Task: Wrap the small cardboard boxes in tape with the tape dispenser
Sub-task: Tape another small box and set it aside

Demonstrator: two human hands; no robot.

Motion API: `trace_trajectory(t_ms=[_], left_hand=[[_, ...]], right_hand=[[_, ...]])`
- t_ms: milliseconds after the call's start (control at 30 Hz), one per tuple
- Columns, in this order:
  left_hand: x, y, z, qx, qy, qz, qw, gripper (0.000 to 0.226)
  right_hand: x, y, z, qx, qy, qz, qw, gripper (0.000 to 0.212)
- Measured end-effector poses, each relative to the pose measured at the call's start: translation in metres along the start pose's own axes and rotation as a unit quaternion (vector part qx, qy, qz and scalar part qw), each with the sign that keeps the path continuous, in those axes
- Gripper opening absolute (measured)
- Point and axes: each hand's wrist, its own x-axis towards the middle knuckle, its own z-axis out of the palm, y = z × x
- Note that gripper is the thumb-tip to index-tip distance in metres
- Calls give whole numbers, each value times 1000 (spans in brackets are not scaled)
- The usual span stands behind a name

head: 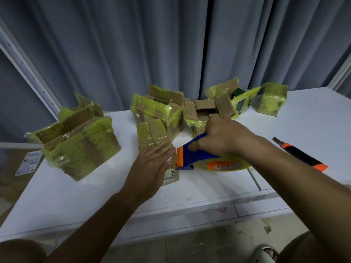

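Left hand (pixel 152 164) flat on small box (pixel 152 135), right hand (pixel 222 137) gripping tape dispenser (pixel 191 154) handle

Tape-wrapped box (pixel 152 137) upright on table; blue-orange tape dispenser (pixel 193 156) apparently touching it.

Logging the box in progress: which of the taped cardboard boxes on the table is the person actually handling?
The small box at the front centre. The left hand rests on it, with the tape dispenser in the right hand at its side; no hand touches the others.

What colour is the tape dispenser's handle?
Blue, with an orange front piece; the tape dispenser shows in the head view, gripped by the right hand.
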Motion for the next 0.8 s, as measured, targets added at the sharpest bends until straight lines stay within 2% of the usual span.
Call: trace_trajectory(t_ms=[67,133,267,367,633,700,800], left_hand=[[-1,-2,0,-3,-4,8,1000,43],[-1,-4,0,-6,-4,10,1000,44],[-2,-8,-1,-18,-13,-6,1000,45],[-2,-8,-1,-27,-24,-13,999,45],[-4,-9,-2,-44,-24,-32,998,45],[-4,-10,-1,-47,-24,-29,998,44],[-3,-11,1,-45,-24,-21,998,43]], right_hand=[[4,4,-8,49,-49,16,997,44],[5,4,-9,47,-57,9,997,43],[6,-10,-5,-25,-16,-19,999,42],[3,-15,-7,-39,-9,-16,999,41],[-19,-26,4,-92,86,-68,990,42],[-15,-18,2,-56,55,-41,996,41],[-3,-2,-1,29,-36,16,999,44]])
